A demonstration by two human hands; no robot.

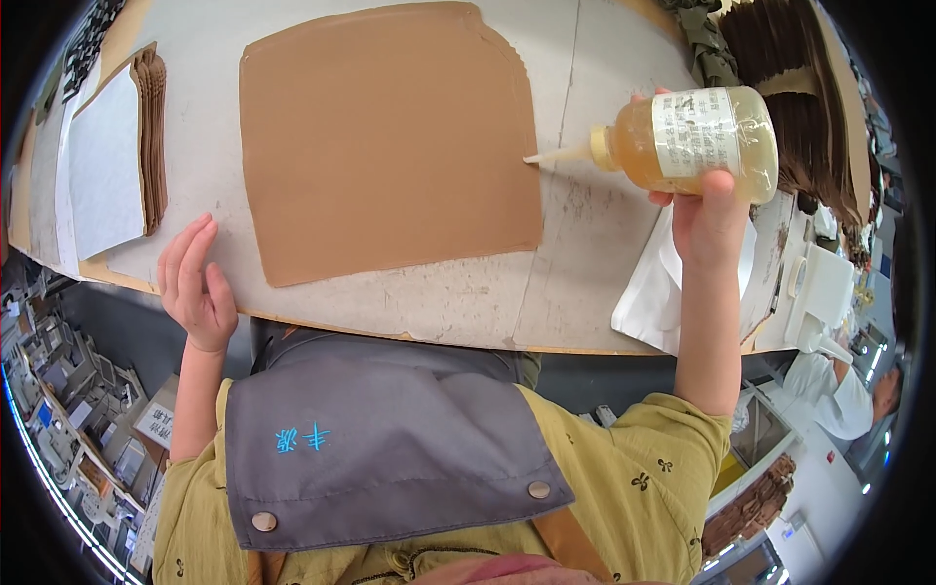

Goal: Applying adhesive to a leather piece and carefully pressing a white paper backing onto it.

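Observation:
A flat brown panel (385,146) with wavy edges at its upper right lies in the middle of the pale worktop (429,307). My right hand (704,210) grips a clear plastic bottle (741,136) of amber liquid with a white label, tipped sideways so its long thin nozzle (561,156) points left, the tip at the panel's right edge; whether it touches is unclear. My left hand (195,278) is at the worktop's front edge, left of the panel, fingers apart and slightly bent, holding nothing.
A stack of brown pieces under a white sheet (102,161) lies left. Dark brown strips (809,146) are piled at the right, above a white container (827,283). White cloth or paper (648,297) lies beneath my right arm. Another person's white sleeve (829,395) shows at the far right.

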